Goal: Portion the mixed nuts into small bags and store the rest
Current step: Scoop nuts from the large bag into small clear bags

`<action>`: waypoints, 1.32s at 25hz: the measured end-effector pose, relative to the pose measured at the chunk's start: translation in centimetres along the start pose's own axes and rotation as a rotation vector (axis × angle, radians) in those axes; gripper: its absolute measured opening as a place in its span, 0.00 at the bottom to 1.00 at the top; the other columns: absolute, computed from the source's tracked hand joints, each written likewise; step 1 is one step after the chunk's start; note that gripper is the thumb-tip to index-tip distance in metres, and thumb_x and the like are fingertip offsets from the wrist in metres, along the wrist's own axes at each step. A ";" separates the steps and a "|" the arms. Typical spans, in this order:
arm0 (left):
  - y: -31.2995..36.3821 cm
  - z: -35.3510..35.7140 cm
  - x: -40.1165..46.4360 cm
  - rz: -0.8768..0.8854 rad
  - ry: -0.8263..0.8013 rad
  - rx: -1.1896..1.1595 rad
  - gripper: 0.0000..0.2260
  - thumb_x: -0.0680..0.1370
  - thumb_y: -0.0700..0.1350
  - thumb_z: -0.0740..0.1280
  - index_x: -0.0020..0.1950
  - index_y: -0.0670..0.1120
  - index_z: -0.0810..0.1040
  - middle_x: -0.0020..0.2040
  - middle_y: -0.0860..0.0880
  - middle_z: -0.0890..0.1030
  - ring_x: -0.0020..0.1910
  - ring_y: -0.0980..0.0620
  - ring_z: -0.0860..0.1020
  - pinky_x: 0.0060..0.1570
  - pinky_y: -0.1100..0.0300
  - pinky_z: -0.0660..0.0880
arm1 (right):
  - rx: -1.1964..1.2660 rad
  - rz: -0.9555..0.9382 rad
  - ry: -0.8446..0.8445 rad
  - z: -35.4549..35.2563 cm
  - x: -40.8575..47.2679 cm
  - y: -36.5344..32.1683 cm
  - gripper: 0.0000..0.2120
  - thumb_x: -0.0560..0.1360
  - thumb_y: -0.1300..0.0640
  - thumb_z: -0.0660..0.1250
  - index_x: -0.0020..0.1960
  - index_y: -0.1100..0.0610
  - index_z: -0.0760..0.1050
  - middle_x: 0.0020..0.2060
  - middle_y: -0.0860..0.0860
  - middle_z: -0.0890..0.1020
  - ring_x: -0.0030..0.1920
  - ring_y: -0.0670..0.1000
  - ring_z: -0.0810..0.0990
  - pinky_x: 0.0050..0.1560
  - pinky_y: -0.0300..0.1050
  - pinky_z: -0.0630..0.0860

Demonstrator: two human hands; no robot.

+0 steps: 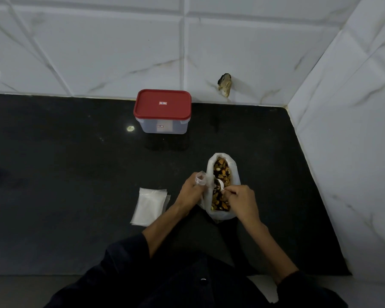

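- A flat stack of small clear bags [149, 205] lies on the black stone counter [65, 174] toward its front edge, just left of the person, likely kept within reach for the next portions.
- The left hand [190, 192] pinches one small bag [200, 178] by its mouth, fingers curled round the thin plastic, holding it upright and touching the big bag's left side so the nuts have a short way to travel.
- A rectangular translucent tub with a glossy red lid [162, 104] stands closed near the counter's back edge against the tiled wall, well apart from the hands; I take it to be for the leftovers.
- The large soft white bag of mixed nuts [222, 174] sits open near the front edge, its rim rolled down, brown and dark pieces heaped inside.
- The right hand [242, 202] grips a small white scoop [220, 185] by its handle, fingers closed tight, bowl dipped among the nuts.
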State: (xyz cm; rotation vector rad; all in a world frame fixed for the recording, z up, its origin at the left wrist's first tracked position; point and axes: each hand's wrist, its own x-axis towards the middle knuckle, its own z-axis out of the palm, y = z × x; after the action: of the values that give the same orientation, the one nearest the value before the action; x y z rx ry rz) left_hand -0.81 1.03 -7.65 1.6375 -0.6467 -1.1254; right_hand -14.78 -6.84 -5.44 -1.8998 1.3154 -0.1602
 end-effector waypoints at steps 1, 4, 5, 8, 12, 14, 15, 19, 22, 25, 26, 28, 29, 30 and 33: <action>-0.1 -0.2 0.1 -0.012 -0.028 -0.053 0.11 0.78 0.43 0.63 0.59 0.43 0.75 0.54 0.47 0.78 0.56 0.49 0.78 0.53 0.56 0.77 | 0.155 0.095 -0.006 -0.2 0.3 0.2 0.08 0.78 0.58 0.66 0.47 0.61 0.83 0.36 0.53 0.83 0.36 0.48 0.80 0.35 0.40 0.76; -0.2 -0.6 0.4 -0.024 -0.102 -0.132 0.17 0.74 0.44 0.66 0.62 0.43 0.74 0.58 0.45 0.78 0.58 0.48 0.78 0.58 0.52 0.76 | 0.665 0.367 -0.102 -0.9 0.7 1.3 0.08 0.77 0.61 0.66 0.51 0.65 0.80 0.27 0.50 0.78 0.22 0.44 0.67 0.20 0.36 0.61; -0.1 -0.7 0.4 -0.023 -0.114 -0.137 0.18 0.73 0.45 0.66 0.63 0.44 0.73 0.58 0.45 0.78 0.59 0.48 0.78 0.58 0.51 0.76 | 0.769 0.421 -0.130 -1.0 0.9 1.7 0.08 0.77 0.63 0.66 0.52 0.66 0.79 0.29 0.52 0.79 0.22 0.43 0.65 0.19 0.35 0.60; 0.0 -0.8 0.5 -0.002 -0.127 -0.129 0.21 0.71 0.47 0.68 0.62 0.43 0.73 0.58 0.44 0.78 0.58 0.48 0.78 0.58 0.51 0.76 | 0.915 0.497 -0.190 -1.3 1.2 2.2 0.06 0.77 0.65 0.65 0.52 0.66 0.77 0.36 0.55 0.79 0.22 0.42 0.65 0.17 0.33 0.59; 0.0 -1.1 0.6 -0.009 -0.126 -0.133 0.18 0.74 0.39 0.69 0.63 0.41 0.72 0.57 0.45 0.78 0.57 0.49 0.79 0.58 0.51 0.77 | 0.956 0.511 -0.224 -1.6 1.3 2.3 0.05 0.77 0.64 0.64 0.51 0.65 0.76 0.36 0.55 0.78 0.21 0.42 0.65 0.17 0.32 0.58; 0.1 -1.3 0.5 -0.017 -0.135 -0.121 0.18 0.74 0.37 0.69 0.63 0.42 0.71 0.56 0.46 0.78 0.56 0.50 0.79 0.56 0.54 0.77 | 0.968 0.511 -0.243 -1.8 1.3 2.4 0.05 0.77 0.63 0.64 0.51 0.64 0.77 0.36 0.54 0.78 0.21 0.41 0.65 0.17 0.32 0.59; 0.1 -1.4 0.5 -0.021 -0.140 -0.112 0.18 0.74 0.38 0.70 0.63 0.42 0.71 0.56 0.47 0.78 0.56 0.51 0.79 0.55 0.55 0.77 | 0.983 0.511 -0.260 -1.9 1.4 2.5 0.05 0.77 0.63 0.64 0.51 0.64 0.76 0.36 0.54 0.78 0.21 0.41 0.66 0.17 0.32 0.59; -0.3 -1.6 0.7 -0.015 -0.120 -0.052 0.18 0.73 0.39 0.71 0.62 0.44 0.73 0.57 0.46 0.78 0.57 0.50 0.79 0.56 0.53 0.77 | 1.037 0.496 -0.319 -2.3 1.3 2.6 0.05 0.78 0.62 0.63 0.47 0.64 0.75 0.34 0.53 0.77 0.21 0.42 0.65 0.17 0.31 0.58; -0.5 -1.9 0.8 0.007 -0.095 0.053 0.17 0.73 0.41 0.72 0.60 0.46 0.74 0.57 0.49 0.78 0.57 0.52 0.78 0.58 0.49 0.77 | 1.035 0.475 -0.311 -2.5 1.0 2.5 0.05 0.78 0.62 0.63 0.47 0.64 0.75 0.34 0.53 0.77 0.21 0.41 0.65 0.17 0.31 0.58; 0.0 -2.1 0.4 0.022 -0.106 0.136 0.20 0.73 0.45 0.73 0.61 0.48 0.71 0.57 0.51 0.76 0.57 0.53 0.77 0.54 0.55 0.78 | 0.992 0.431 -0.285 -2.8 0.4 1.9 0.06 0.78 0.62 0.64 0.49 0.65 0.76 0.35 0.53 0.78 0.22 0.42 0.65 0.18 0.32 0.58; 0.3 -2.1 0.2 0.032 -0.119 0.165 0.20 0.72 0.45 0.73 0.61 0.49 0.70 0.57 0.52 0.76 0.56 0.54 0.77 0.51 0.59 0.78 | 0.962 0.406 -0.274 -2.9 0.2 1.5 0.06 0.77 0.62 0.64 0.49 0.66 0.76 0.36 0.54 0.78 0.22 0.42 0.65 0.19 0.32 0.58; 0.6 -2.2 0.0 0.052 -0.145 0.243 0.22 0.71 0.45 0.74 0.60 0.50 0.69 0.57 0.52 0.75 0.54 0.56 0.76 0.46 0.64 0.76 | 0.905 0.351 -0.265 -3.2 -0.3 0.5 0.07 0.77 0.62 0.65 0.50 0.66 0.78 0.36 0.54 0.78 0.23 0.43 0.65 0.20 0.33 0.59; 0.7 -2.2 -0.1 0.062 -0.146 0.282 0.22 0.71 0.46 0.75 0.60 0.51 0.68 0.57 0.51 0.75 0.54 0.56 0.76 0.45 0.65 0.76 | 0.894 0.324 -0.265 -3.3 -0.5 -0.1 0.07 0.77 0.61 0.65 0.50 0.65 0.78 0.36 0.54 0.78 0.24 0.43 0.65 0.20 0.34 0.59; 0.7 -2.1 -0.1 0.077 -0.137 0.323 0.23 0.70 0.46 0.75 0.59 0.51 0.68 0.58 0.51 0.74 0.54 0.56 0.76 0.47 0.64 0.76 | 0.892 0.297 -0.265 -3.5 -0.8 -0.8 0.07 0.77 0.61 0.66 0.50 0.64 0.79 0.36 0.54 0.79 0.24 0.43 0.65 0.21 0.34 0.59; 1.1 -1.9 -0.3 0.141 -0.079 0.457 0.24 0.69 0.48 0.76 0.59 0.51 0.68 0.58 0.52 0.71 0.55 0.57 0.73 0.51 0.63 0.74 | 0.755 0.188 -0.205 -3.6 -1.5 -2.9 0.07 0.77 0.59 0.66 0.51 0.60 0.81 0.37 0.53 0.80 0.25 0.43 0.68 0.23 0.36 0.62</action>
State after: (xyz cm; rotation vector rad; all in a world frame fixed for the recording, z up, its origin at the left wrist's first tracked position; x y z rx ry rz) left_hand 0.90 1.75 -6.40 1.8970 -1.1164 -0.9894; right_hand -15.18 -7.10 -0.56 -1.1190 1.0774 -0.3064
